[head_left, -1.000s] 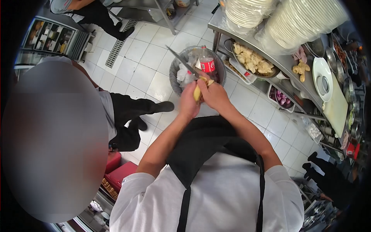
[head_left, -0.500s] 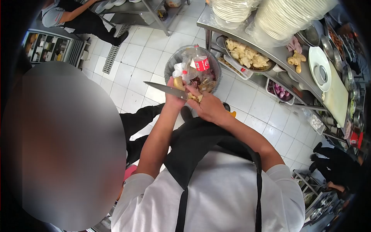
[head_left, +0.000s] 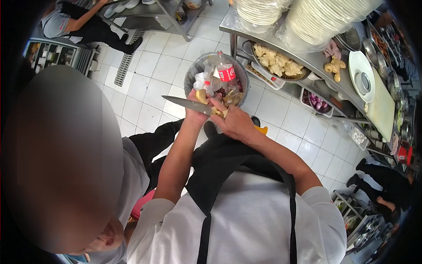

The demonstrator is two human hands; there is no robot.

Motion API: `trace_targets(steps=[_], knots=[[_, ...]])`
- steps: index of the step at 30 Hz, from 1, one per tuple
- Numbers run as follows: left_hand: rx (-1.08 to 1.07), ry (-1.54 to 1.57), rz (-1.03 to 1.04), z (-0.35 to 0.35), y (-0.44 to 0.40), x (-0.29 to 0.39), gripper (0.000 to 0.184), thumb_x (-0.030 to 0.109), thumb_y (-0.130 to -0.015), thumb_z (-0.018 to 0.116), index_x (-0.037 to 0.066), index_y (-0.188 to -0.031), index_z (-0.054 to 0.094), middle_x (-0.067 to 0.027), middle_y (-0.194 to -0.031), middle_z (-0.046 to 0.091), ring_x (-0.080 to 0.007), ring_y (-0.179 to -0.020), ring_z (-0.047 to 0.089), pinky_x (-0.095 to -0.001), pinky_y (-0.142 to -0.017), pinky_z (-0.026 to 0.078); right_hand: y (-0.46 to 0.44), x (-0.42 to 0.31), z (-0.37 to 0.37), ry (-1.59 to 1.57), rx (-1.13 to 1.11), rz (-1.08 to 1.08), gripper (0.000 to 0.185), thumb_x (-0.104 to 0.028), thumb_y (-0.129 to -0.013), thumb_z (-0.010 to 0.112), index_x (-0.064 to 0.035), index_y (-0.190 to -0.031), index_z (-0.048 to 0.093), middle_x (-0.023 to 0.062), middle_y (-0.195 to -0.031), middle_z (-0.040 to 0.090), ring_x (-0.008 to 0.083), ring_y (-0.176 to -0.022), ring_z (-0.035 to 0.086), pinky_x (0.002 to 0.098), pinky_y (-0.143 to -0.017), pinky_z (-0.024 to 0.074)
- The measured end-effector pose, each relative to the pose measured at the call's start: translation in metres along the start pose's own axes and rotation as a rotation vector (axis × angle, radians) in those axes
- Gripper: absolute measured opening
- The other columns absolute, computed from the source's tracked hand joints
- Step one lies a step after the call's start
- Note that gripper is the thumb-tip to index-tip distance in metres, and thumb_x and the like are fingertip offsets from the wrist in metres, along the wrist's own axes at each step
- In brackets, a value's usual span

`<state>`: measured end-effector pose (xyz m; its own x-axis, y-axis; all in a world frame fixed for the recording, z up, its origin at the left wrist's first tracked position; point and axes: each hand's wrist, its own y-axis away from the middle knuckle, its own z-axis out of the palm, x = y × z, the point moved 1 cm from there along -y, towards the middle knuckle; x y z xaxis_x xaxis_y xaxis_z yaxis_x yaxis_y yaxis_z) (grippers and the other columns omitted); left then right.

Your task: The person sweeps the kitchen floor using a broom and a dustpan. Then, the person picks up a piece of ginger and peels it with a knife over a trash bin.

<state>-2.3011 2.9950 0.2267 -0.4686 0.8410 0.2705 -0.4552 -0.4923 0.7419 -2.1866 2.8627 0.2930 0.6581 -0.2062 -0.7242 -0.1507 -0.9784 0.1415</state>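
My left hand (head_left: 196,113) is wrapped round a piece of ginger (head_left: 201,96), whose pale yellow end shows above the fingers. A large knife (head_left: 187,103) lies across in front of it, blade pointing left. My right hand (head_left: 235,123) grips the knife; its handle is hidden by the fingers. Pale peelings or bits (head_left: 220,112) show at the right fingers. Just beyond both hands stands a lined waste bin (head_left: 190,79) holding a red-labelled plastic bottle (head_left: 226,70), white plastic and scraps.
At the right, a steel table (head_left: 303,57) carries wrapped stacked plates (head_left: 325,22), a ginger root (head_left: 335,68), a white dish (head_left: 361,75) and a cutting board (head_left: 381,105). Below sits a pan of ginger (head_left: 279,61). A person (head_left: 132,149) is close at my left; others stand farther off.
Since a second ago my hands have moved left and back from over the bin, and the knife blade has turned from steep to nearly level. The nearby person has shifted closer to me.
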Motion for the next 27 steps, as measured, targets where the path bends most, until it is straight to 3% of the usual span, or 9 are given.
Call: trace_targets(steps=[4, 10, 14, 18, 22, 27], knots=[[-0.183, -0.027, 0.044, -0.015, -0.013, -0.001, 0.047, 0.045, -0.098, 0.036, 0.003, -0.094, 0.057, -0.0117, -0.08, 0.058, -0.0233, -0.069, 0.053, -0.0371, -0.068, 0.047, -0.002, -0.001, -0.004, -0.01, 0.0, 0.025, 0.055, -0.052, -0.092, 0.045, -0.0245, -0.141, 0.041, 0.0267, -0.078, 0.057, 0.044, -0.073, 0.06, 0.0503, -0.066, 0.0473], [-0.064, -0.037, 0.043, -0.006, -0.002, -0.009, 0.046, 0.045, -0.095, 0.041, 0.002, -0.101, 0.058, -0.0124, -0.085, 0.059, -0.0245, -0.075, 0.055, -0.0405, -0.076, 0.049, -0.002, 0.001, -0.006, -0.029, 0.036, 0.043, 0.056, -0.051, -0.092, 0.046, -0.0241, -0.141, 0.04, 0.0265, -0.075, 0.057, 0.044, -0.07, 0.06, 0.0499, -0.064, 0.0477], [-0.079, -0.211, 0.037, 0.018, 0.009, -0.03, 0.043, 0.038, -0.098, 0.036, 0.003, -0.115, 0.053, -0.0131, -0.107, 0.059, -0.0266, -0.099, 0.058, -0.0439, -0.091, 0.047, -0.012, 0.01, -0.003, -0.075, 0.099, 0.118, 0.055, -0.05, -0.092, 0.046, -0.0201, -0.138, 0.045, 0.0252, -0.073, 0.061, 0.042, -0.068, 0.062, 0.0487, -0.063, 0.0493], [-0.195, -0.223, -0.047, 0.019, 0.004, -0.053, 0.044, 0.033, -0.102, 0.026, 0.005, -0.128, 0.047, -0.013, -0.122, 0.055, -0.0259, -0.114, 0.053, -0.0409, -0.1, 0.043, -0.017, 0.028, -0.013, -0.174, 0.148, 0.163, 0.054, -0.048, -0.092, 0.045, -0.0153, -0.134, 0.051, 0.0222, -0.071, 0.065, 0.0396, -0.067, 0.064, 0.0472, -0.063, 0.0512], [-0.132, -0.231, 0.013, 0.022, -0.004, -0.037, 0.046, 0.038, -0.098, 0.028, 0.003, -0.116, 0.053, -0.0116, -0.112, 0.059, -0.0289, -0.103, 0.057, -0.0452, -0.093, 0.046, -0.007, 0.035, -0.011, -0.18, 0.189, 0.07, 0.055, -0.048, -0.093, 0.044, -0.0122, -0.134, 0.049, 0.0241, -0.077, 0.065, 0.0408, -0.07, 0.064, 0.047, -0.064, 0.0513], [-0.112, -0.189, 0.066, 0.016, -0.018, -0.018, 0.048, 0.05, -0.096, 0.034, 0.009, -0.1, 0.059, -0.0089, -0.089, 0.061, -0.0223, -0.082, 0.057, -0.0391, -0.076, 0.048, -0.002, 0.028, -0.022, -0.188, 0.136, 0.039, 0.056, -0.046, -0.094, 0.044, -0.0103, -0.137, 0.045, 0.0264, -0.081, 0.064, 0.0421, -0.075, 0.063, 0.0466, -0.066, 0.0513]])
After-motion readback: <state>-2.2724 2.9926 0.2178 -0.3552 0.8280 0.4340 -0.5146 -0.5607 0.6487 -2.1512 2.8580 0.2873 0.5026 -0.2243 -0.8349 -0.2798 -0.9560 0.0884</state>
